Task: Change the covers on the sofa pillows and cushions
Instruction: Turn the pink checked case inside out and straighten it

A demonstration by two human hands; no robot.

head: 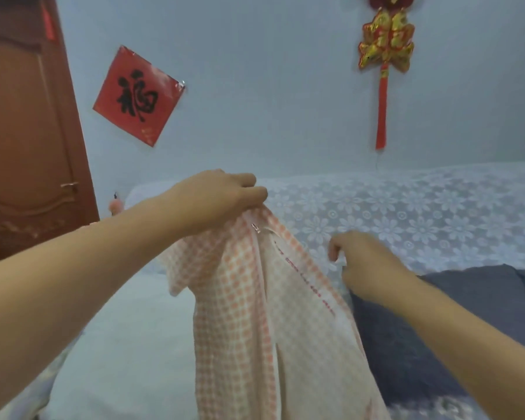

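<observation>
left hand (222,197) pinches the top of the checked cover (255,298), held high over the sofa (406,213) so the zipper opening hangs free | right hand (364,262) pinches its far edge, probably to spread it

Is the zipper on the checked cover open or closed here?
Open: the checked cover gapes below the zipper pull, its inner seam showing. The left hand holds it up.
</observation>
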